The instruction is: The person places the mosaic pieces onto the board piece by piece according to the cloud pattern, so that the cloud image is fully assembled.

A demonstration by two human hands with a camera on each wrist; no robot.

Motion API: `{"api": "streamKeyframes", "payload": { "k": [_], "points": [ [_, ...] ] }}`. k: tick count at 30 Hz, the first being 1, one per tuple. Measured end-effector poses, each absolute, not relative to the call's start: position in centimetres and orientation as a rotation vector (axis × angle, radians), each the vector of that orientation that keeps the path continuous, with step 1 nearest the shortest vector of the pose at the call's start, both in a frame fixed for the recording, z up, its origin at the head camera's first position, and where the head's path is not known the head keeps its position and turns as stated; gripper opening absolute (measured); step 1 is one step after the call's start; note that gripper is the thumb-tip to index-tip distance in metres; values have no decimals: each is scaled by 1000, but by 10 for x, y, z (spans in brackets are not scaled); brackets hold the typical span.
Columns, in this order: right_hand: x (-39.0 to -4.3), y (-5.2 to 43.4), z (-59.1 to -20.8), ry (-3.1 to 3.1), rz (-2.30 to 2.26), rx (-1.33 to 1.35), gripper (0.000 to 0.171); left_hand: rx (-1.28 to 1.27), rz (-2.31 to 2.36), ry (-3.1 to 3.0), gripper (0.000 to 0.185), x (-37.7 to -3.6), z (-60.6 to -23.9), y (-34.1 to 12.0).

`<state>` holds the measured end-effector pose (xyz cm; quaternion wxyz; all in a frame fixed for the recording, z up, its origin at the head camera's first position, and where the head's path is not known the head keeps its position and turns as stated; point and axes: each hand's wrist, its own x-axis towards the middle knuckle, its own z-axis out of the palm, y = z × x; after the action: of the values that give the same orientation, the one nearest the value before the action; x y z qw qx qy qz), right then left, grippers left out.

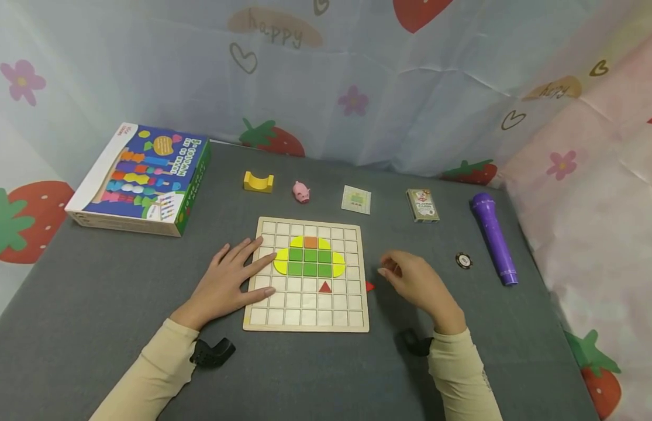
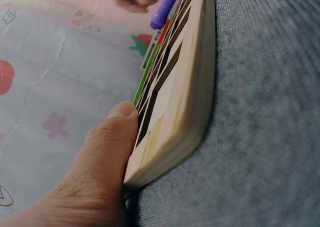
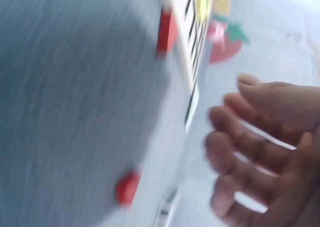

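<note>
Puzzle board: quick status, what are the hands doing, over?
Left hand flat on the puzzle board. Right hand loosely curled, empty, beside the red piece on the table. Nothing between them.

board point(image 1: 307, 318): pale matt wood | table point(image 1: 94, 292): grey rough cloth | torch point(image 1: 494, 237): purple plastic

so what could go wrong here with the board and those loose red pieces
The red triangle lies on the cloth right against the wooden board's right edge, so the right hand could nudge it under or away. The left hand rests flat across the board's left edge; if it lifts, the board may slide. The coloured tiles could also jolt out of their squares.
</note>
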<state>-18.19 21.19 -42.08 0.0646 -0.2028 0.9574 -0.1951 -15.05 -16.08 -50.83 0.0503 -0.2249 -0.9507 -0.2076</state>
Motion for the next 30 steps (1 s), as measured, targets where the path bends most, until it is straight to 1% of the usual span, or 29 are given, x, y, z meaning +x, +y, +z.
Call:
{"api": "streamKeyframes", "payload": {
  "k": [5,11,19,25,30],
  "points": [
    [-178,242,-424,2866,-524,-516,16,-691,-627,-2886,73,-152,-509,-161],
    [-176,255,-430,2848,-544,-551,15,-693,-630,-2878,74,-151,-509,-161],
    [-180,260,-442,2890,-573,-578,16,-695,-626,-2897,73,-150,-508,-161],
    [-182,259,-441,2884,-574,-560,17,-700,-635,-2871,73,-150,-508,-162],
    [-182,254,-437,2888,-598,-627,14,-697,-631,-2872,73,-150,-508,-161]
  ]
}}
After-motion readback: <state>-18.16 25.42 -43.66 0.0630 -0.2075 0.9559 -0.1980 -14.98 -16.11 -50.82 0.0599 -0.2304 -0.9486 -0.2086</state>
